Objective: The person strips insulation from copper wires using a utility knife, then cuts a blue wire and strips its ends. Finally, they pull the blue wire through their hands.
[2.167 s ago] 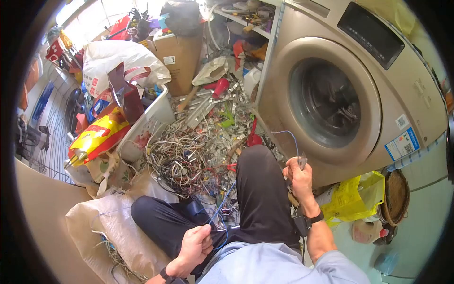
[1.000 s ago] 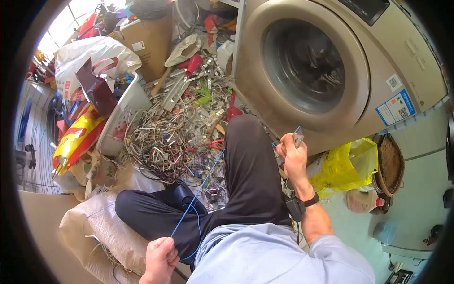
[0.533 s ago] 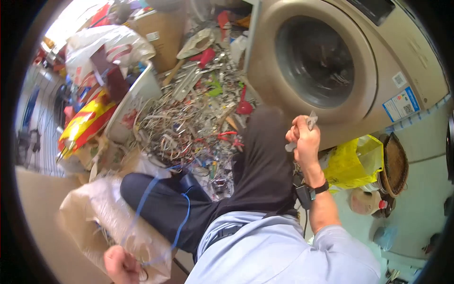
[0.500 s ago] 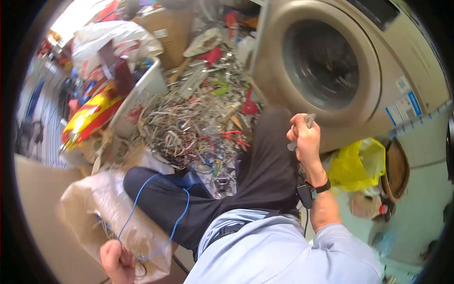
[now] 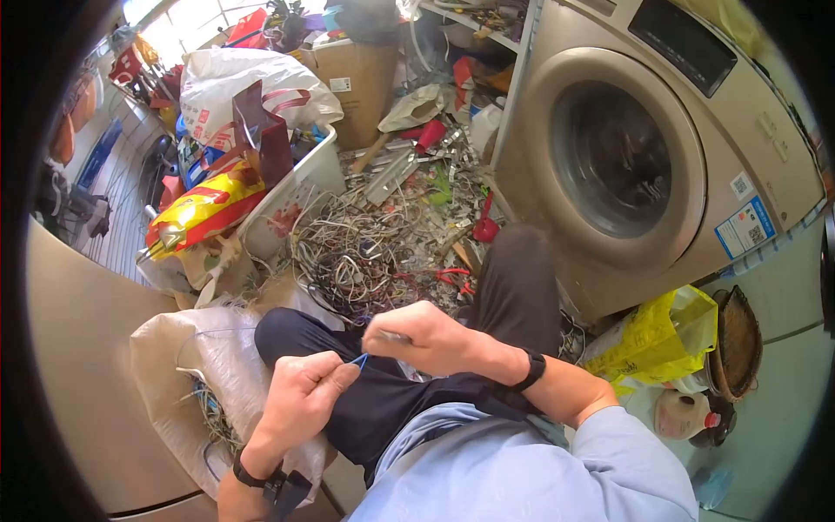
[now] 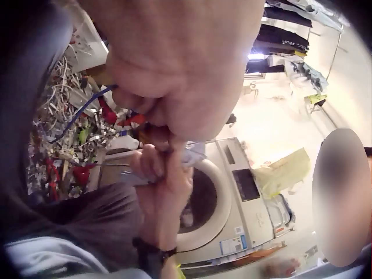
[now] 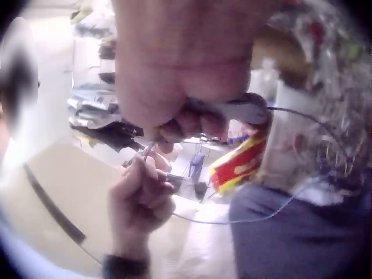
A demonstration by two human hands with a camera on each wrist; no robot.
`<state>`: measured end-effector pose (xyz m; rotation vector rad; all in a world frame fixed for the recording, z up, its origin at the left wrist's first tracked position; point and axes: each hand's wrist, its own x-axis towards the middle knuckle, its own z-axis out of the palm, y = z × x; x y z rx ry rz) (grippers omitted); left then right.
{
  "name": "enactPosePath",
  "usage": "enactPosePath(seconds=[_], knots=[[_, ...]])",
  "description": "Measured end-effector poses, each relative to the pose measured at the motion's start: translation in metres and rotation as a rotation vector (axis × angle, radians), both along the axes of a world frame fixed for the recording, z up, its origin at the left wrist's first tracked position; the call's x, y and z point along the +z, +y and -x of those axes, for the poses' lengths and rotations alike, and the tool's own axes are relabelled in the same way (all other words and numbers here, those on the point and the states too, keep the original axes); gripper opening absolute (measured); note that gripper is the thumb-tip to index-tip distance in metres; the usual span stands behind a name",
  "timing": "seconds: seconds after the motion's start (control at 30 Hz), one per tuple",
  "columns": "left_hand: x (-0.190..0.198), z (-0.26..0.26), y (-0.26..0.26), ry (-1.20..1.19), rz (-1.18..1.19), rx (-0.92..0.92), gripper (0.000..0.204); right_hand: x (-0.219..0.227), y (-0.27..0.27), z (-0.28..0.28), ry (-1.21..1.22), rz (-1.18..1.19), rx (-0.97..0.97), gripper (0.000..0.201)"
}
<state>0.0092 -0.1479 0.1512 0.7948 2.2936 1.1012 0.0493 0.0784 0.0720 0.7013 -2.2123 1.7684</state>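
Observation:
Over the lap, both hands are close together in the head view. My left hand [image 5: 300, 396] pinches a thin blue wire [image 5: 361, 358] between thumb and finger, and a short length of it shows toward the other hand. My right hand [image 5: 426, 339] grips a flat grey metal tool [image 7: 238, 110], largely covered by the fingers; its exact kind I cannot tell. In the right wrist view, the fingertips of both hands nearly meet, and more blue wire [image 7: 250, 221] trails in a loop past the knee. The left wrist view shows the wire [image 6: 78, 116] running off beside the left fingers.
A tangled heap of wires [image 5: 352, 261] and metal scraps covers the floor ahead, with red-handled pliers [image 5: 452, 277] among them. A woven sack [image 5: 178, 348] stands at left, a white bin [image 5: 300, 196] behind it. A washing machine [image 5: 565, 252] and yellow bag [image 5: 665, 335] flank the right.
The hands were wide apart, the left drawing the blue wire down and left. Now both have come together over the lap, the right hand moving left with the tool. The head view has shifted.

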Motion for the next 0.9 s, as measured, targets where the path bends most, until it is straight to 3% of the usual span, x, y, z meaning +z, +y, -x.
enactPosePath(seconds=[0.03, 0.17, 0.23, 0.33, 0.5, 0.53, 0.67, 0.8, 0.9], knots=[[-0.013, 0.004, 0.004, -0.019, -0.029, -0.025, 0.032, -0.002, 0.010, -0.002, -0.001, -0.002, -0.003, 0.013], [-0.023, 0.018, 0.021, -0.063, -0.109, -0.105, 0.027, 0.038, 0.074, -0.023, 0.286, -0.532, -0.123, 0.021], [-0.024, 0.024, 0.035, -0.063, -0.139, -0.153, 0.025, 0.062, 0.105, -0.043, 0.331, -0.621, -0.200, 0.024], [-0.026, 0.030, 0.067, -0.129, -0.234, -0.223, 0.021, 0.092, 0.144, -0.082, 0.220, -0.762, -0.279, 0.022], [-0.041, 0.049, 0.123, 0.123, -0.277, -0.480, 0.016, 0.109, 0.176, -0.148, 0.047, -0.872, -0.478, 0.018], [-0.046, 0.052, 0.133, 0.175, -0.322, -0.550, 0.017, 0.107, 0.181, -0.158, 0.017, -0.869, -0.575, 0.017], [-0.057, 0.075, 0.175, 0.175, -0.352, -0.516, 0.025, 0.083, 0.199, -0.168, -0.070, -0.821, -0.884, 0.012], [-0.081, 0.130, 0.223, 0.310, -0.299, -0.392, 0.030, 0.017, 0.217, -0.120, 0.034, -0.828, -1.096, 0.010], [-0.110, 0.166, 0.248, 0.240, -0.267, -0.259, 0.031, -0.042, 0.230, -0.064, -0.085, -0.658, -1.167, 0.015]])
